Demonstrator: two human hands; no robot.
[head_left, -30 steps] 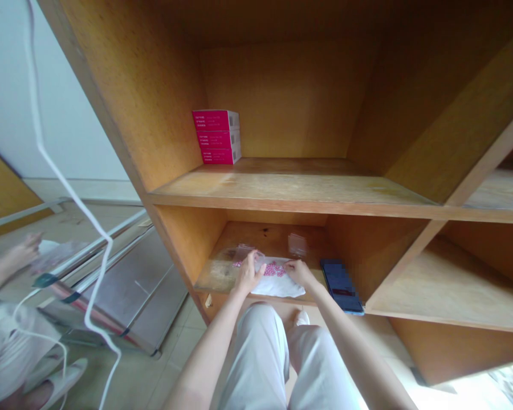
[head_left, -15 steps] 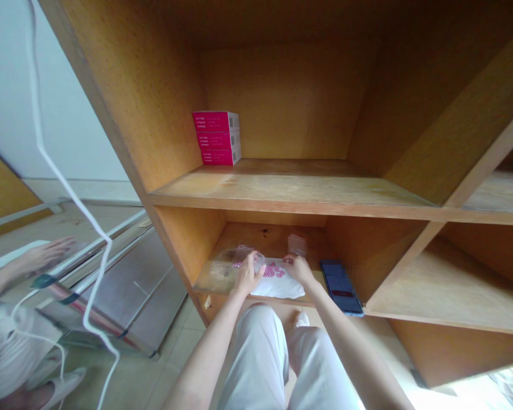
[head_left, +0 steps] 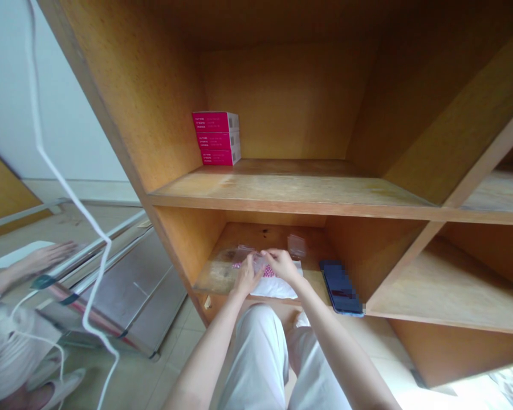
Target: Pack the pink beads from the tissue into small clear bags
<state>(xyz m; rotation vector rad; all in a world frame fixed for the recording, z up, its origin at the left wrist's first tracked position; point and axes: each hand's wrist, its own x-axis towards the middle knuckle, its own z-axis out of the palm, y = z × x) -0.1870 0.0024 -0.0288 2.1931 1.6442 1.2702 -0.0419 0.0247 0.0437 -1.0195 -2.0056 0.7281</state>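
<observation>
My left hand (head_left: 245, 277) is closed on a small clear plastic bag (head_left: 259, 262) over the left part of a white sheet (head_left: 273, 288). My right hand (head_left: 281, 264) has its fingertips pinched at the upper edge of the same bag, close to the left fingers. Below the hands, a cluster of small pink beads or pills (head_left: 268, 271) lies on the white sheet, partly hidden by the right hand. Left of my left hand lie more clear bags (head_left: 243, 250), with some pink pieces (head_left: 236, 265) in or under them. Another stack of clear bags (head_left: 297, 245) lies behind my right hand.
A dark phone (head_left: 341, 287) lies on the lower shelf to the right. Three pink boxes (head_left: 216, 138) are stacked on the upper shelf (head_left: 299, 185). A white cable (head_left: 68, 188) hangs at left, near a metal cart (head_left: 123, 290) and another person's hand (head_left: 51, 256).
My right hand has moved left from the beads' right side to the bag at my left hand. The left hand has hardly moved.
</observation>
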